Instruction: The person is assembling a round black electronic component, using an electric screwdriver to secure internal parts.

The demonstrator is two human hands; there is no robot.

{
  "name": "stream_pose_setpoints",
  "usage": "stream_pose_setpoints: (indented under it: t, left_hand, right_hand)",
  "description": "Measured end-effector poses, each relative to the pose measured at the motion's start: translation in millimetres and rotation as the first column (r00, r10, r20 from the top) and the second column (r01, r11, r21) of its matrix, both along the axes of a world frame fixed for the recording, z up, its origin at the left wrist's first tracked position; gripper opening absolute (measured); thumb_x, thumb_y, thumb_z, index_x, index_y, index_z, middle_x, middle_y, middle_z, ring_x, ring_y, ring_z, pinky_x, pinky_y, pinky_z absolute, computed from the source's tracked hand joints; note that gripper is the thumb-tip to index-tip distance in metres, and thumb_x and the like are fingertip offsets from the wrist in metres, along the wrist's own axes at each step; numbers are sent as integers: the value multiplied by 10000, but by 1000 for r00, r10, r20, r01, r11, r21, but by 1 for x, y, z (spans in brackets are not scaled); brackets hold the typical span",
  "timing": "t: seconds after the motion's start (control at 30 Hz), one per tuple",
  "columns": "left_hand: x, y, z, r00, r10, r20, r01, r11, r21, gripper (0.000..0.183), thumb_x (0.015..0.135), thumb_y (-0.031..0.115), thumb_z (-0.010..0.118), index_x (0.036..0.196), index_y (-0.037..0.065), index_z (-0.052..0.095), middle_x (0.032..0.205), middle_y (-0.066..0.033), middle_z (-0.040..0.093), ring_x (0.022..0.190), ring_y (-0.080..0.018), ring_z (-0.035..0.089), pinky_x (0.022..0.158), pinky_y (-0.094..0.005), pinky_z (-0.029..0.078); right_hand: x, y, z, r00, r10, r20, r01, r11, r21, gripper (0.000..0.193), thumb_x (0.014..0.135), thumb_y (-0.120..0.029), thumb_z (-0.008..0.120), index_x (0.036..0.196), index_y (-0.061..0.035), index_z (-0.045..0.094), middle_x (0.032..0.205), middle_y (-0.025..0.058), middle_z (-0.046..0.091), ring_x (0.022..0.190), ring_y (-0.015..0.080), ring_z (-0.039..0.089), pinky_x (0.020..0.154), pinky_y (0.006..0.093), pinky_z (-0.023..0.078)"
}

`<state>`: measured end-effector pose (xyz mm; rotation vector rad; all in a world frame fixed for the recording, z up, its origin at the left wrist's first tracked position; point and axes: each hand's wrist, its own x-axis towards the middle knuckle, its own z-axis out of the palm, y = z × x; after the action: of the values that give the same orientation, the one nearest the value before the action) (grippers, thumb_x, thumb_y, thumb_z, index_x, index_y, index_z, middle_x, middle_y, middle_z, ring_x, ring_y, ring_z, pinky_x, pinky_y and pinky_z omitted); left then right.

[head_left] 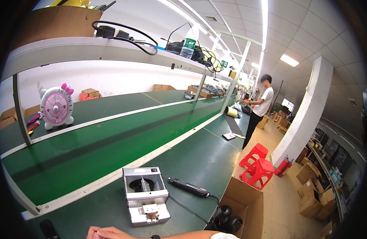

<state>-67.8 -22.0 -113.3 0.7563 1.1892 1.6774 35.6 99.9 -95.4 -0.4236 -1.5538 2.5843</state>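
At the lower edge my right hand reaches in from the right, a dark band on its wrist. Its fingers are curled together, and the frame's edge cuts off whatever may be in them. My left hand is out of view. Just beyond the right hand, on the dark green bench, stands a grey-and-white screw feeder with a round black opening and a metal block at its front. A black electric screwdriver lies to its right, its cable running toward the bench edge.
An open carton with black round items stands at the bench's right edge. A dark object lies lower left. Past the green conveyor belt is a pink-and-white fan. Red stools and a co-worker are farther right.
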Motion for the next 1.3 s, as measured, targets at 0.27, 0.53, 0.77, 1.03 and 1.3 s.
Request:
stream_pose_setpoints:
  t: [0.27, 0.53, 0.77, 1.03, 1.3]
  left_hand:
    - [-12, 9, -46, 994, 107, -20, -108, 994, -30, 239, 1002, 200, 463, 901, 7, 562, 710, -77, 588, 648, -164, 562, 611, -266, 459]
    - [2, 15, -12, 981, 143, -129, -146, 989, -12, 272, 1022, 244, 465, 849, 37, 498, 649, -42, 480, 590, -142, 493, 554, -271, 416]
    - [6, 7, 1, 981, 105, -164, -114, 992, -48, 242, 1045, 228, 408, 1004, 26, 535, 717, -26, 486, 639, -115, 488, 594, -254, 414]
    - [8, 6, 8, 955, 128, -269, -144, 989, -39, 290, 1032, 271, 397, 1006, 27, 553, 691, -29, 501, 607, -121, 488, 586, -256, 407]
    - [3, 7, -7, 949, 160, -273, -180, 982, -49, 294, 1029, 290, 408, 966, 38, 548, 695, -30, 526, 593, -109, 482, 557, -241, 396]
  right_hand:
    - [2, 2, -7, 999, 21, -32, -19, 999, 50, 388, 1026, -346, 485, 949, -33, 702, 647, 28, 639, 516, 92, 572, 461, 227, 446]
    - [2, 1, -4, 999, 5, -36, -4, 1000, 18, 326, 1007, -295, 509, 911, -47, 697, 659, 26, 640, 537, 89, 579, 478, 226, 444]
    - [-11, 4, -41, 978, 94, -184, -88, 995, 43, 400, 1051, -392, 407, 912, -73, 603, 653, -29, 548, 500, 26, 504, 410, 165, 360]
    - [-5, 3, -31, 985, 65, -160, -56, 997, 60, 424, 1051, -395, 400, 877, -62, 597, 636, -29, 547, 494, 28, 501, 424, 168, 368]
    - [-6, 1, -22, 985, 152, -84, -135, 973, 186, 353, 1027, -407, 476, 871, -110, 584, 648, -53, 523, 511, 9, 451, 435, 165, 325]
